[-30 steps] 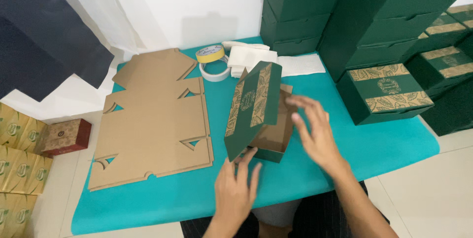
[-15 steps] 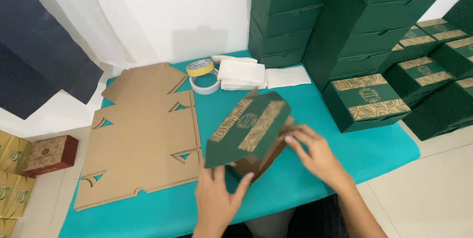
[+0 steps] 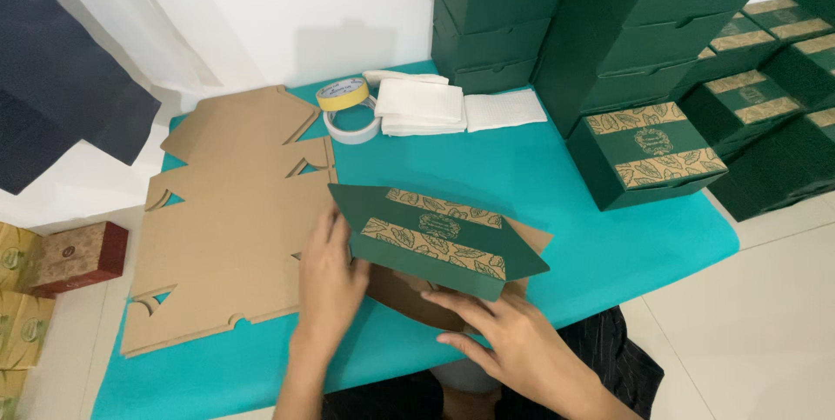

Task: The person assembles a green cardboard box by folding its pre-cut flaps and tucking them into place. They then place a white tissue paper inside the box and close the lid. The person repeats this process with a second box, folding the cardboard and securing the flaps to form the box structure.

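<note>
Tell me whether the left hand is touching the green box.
Touching. The head view shows the left hand with its fingers pressed against the left edge of the green box, no gap.

A teal cloth-covered worktop (image 3: 557, 176) carries flat brown cardboard box blanks (image 3: 226, 220), two rolls of tape (image 3: 348, 107), folded white tissue sheets (image 3: 435, 103), a half-folded green box with gold leaf bands (image 3: 435, 237), and finished green boxes (image 3: 648, 155) stacked at the back right.

A teal table (image 3: 609, 237) stands against a white wall (image 3: 287, 11) on pale floor tiles (image 3: 748, 324).
</note>
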